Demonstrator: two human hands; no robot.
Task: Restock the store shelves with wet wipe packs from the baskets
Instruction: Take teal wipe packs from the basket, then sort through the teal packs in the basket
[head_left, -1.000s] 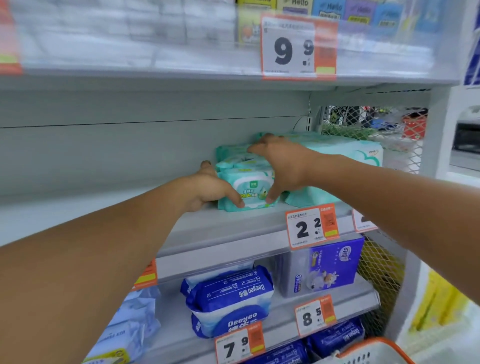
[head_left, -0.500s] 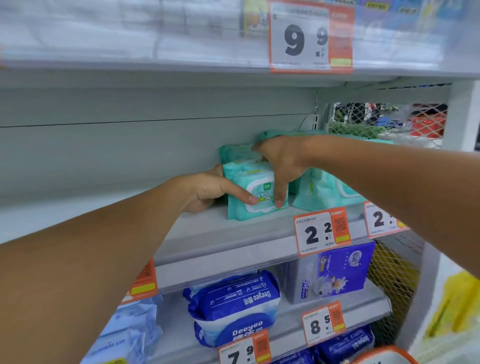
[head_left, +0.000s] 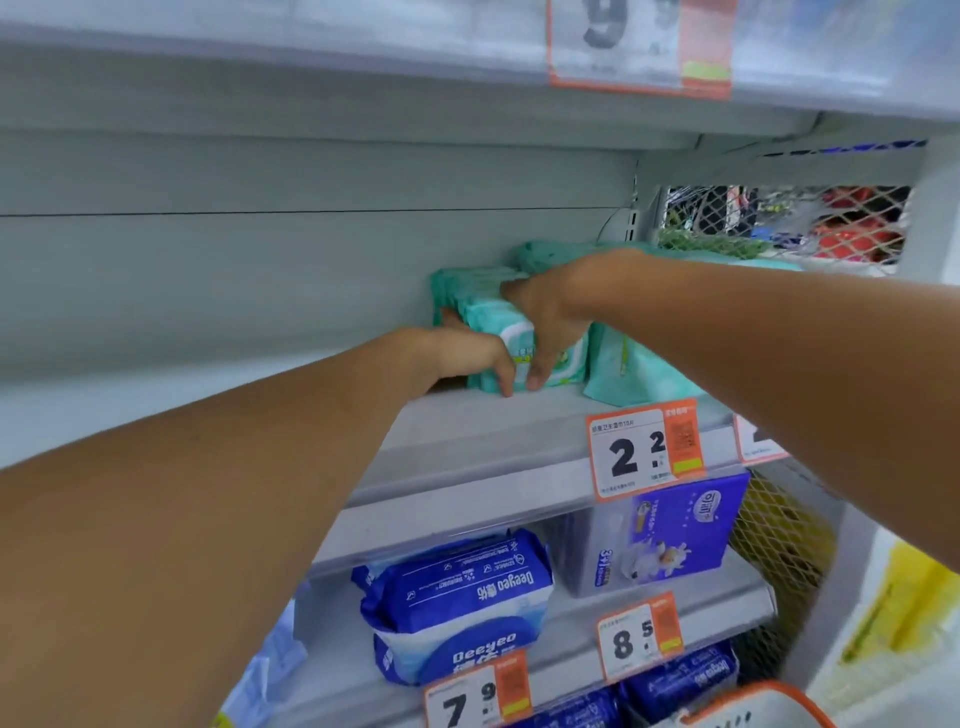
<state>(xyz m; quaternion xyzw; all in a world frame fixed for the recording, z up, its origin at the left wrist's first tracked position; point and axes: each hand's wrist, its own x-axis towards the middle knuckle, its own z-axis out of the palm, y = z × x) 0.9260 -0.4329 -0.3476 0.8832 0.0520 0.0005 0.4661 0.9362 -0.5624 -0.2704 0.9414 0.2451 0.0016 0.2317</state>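
Both hands clasp the teal wet wipe packs standing near the shelf front edge: left hand and right hand fingers curled around them.

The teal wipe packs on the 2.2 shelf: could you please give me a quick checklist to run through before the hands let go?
1. Teal wipe packs resting on the shelf: ok, bottom edge meets the board.
2. Left hand steadying the left side: ok, fingers at the front corner.
3. Right hand over the top and front: ok.
4. Packs standing upright: cannot tell, hands cover much of them.
5. Neighbouring teal pack clear of them: cannot tell, the right hand hides the gap.
6. Price tag unobstructed: ok.
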